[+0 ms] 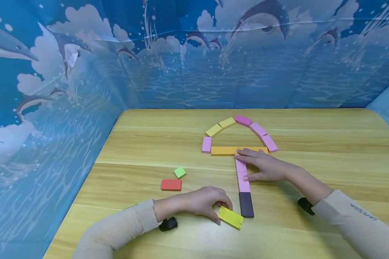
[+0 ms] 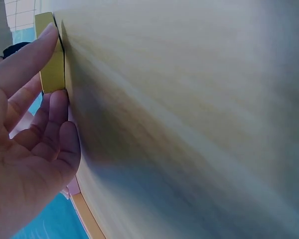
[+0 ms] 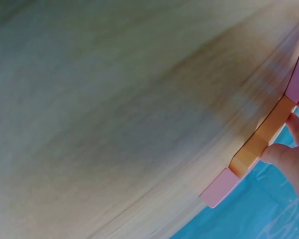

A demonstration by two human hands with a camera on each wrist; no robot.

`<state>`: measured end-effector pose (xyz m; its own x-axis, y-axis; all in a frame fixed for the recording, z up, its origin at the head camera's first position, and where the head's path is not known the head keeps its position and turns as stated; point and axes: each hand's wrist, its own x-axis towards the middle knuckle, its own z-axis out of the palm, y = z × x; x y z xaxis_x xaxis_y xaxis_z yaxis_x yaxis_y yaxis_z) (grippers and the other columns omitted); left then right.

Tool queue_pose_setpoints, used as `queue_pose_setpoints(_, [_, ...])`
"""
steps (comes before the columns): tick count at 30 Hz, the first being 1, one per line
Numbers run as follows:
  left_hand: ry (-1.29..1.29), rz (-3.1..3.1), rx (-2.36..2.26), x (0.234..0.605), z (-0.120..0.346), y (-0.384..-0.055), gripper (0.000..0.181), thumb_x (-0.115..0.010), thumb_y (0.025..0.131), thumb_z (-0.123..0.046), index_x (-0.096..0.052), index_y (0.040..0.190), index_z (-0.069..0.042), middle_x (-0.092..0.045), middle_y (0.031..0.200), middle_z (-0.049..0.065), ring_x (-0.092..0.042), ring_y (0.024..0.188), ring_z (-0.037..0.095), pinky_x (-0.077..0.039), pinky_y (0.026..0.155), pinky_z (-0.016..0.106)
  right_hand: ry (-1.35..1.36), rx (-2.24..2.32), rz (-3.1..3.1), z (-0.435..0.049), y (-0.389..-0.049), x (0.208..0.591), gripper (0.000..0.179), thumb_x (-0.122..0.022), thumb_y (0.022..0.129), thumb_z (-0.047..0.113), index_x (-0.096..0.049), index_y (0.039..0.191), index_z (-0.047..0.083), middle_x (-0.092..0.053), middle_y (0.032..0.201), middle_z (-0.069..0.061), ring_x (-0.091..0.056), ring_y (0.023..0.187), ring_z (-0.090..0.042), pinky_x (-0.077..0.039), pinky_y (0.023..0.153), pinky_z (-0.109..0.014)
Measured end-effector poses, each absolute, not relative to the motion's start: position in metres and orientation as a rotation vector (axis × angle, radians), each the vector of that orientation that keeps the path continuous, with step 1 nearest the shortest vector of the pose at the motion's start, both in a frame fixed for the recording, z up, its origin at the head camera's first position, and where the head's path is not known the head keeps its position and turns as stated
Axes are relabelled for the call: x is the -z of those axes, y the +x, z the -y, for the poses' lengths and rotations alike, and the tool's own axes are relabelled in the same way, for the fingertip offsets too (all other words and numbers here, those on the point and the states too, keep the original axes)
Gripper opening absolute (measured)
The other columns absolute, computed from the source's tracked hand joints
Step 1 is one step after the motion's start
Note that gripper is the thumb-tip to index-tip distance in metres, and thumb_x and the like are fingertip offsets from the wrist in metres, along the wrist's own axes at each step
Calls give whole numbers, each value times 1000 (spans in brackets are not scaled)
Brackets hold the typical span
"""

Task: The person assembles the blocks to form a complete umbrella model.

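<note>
My left hand (image 1: 207,203) holds the left end of a yellow block (image 1: 231,217) between thumb and fingers. The block lies slanted beside the foot of a black block (image 1: 246,205); in the left wrist view my thumb is against the yellow block (image 2: 53,64). Above the black block, pink blocks (image 1: 243,181) form a column up to a row of orange blocks (image 1: 225,151). My right hand (image 1: 267,165) lies over the column's right side, with its fingers reaching the right-hand orange block and its thumb touching the lower pink block.
An arch of yellow blocks (image 1: 227,123), a magenta block (image 1: 243,120) and pink blocks (image 1: 258,130) rises over the orange row. To the left lie a red block (image 1: 171,185) and a small green block (image 1: 179,172). A dolphin-printed blue sheet (image 1: 207,79) hangs behind the wooden table (image 1: 142,144).
</note>
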<state>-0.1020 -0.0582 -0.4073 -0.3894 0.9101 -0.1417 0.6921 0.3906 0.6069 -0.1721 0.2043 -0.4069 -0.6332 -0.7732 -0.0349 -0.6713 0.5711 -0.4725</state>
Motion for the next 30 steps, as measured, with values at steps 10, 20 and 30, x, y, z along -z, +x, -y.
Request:
queue_pose_setpoints(10, [1424, -2197, -597, 406, 53, -101, 39, -82, 70, -20, -66, 104, -15, -55, 89, -11, -46, 79, -2, -35, 71, 7, -1204, 624, -2564, -205, -173, 408, 72, -63, 85, 45, -41, 140, 4, -33, 146, -19, -25, 134, -40, -20, 101, -63])
queue_pose_setpoints(20, [1454, -2197, -591, 407, 50, -103, 39, -82, 70, -19, -66, 105, -13, -52, 85, -10, -46, 76, 0, -34, 68, 6, -1213, 626, -2564, -205, -173, 408, 72, -64, 85, 44, -42, 140, 3, -33, 145, -20, -26, 134, -41, -21, 100, -65])
queue_pose_setpoints(30, [1436, -2194, -599, 408, 50, -103, 40, -83, 69, -19, -66, 106, -14, -53, 87, -10, -46, 77, 0, -34, 69, 6, -1215, 627, -2567, -205, -174, 409, 72, -63, 85, 45, -41, 140, 4, -33, 146, -19, -26, 134, -40, -20, 101, -64])
